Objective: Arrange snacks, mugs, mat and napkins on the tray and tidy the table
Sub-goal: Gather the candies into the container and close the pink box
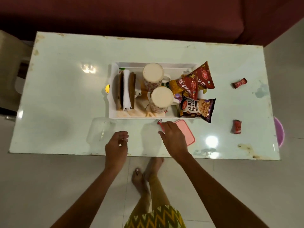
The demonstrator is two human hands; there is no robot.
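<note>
A white tray sits mid-table. It holds a brown napkin holder with white napkins, two upside-down mugs, two red snack packets and a salted peanuts packet that overhangs the right rim. My right hand is just in front of the tray, pinching a small red candy at its fingertips. My left hand hovers near the table's front edge, fingers loosely curled with nothing seen in them.
A pink lid lies partly under my right hand. A clear container stands left of my hands. Two red candies lie on the table's right side. A maroon sofa is behind the glass table.
</note>
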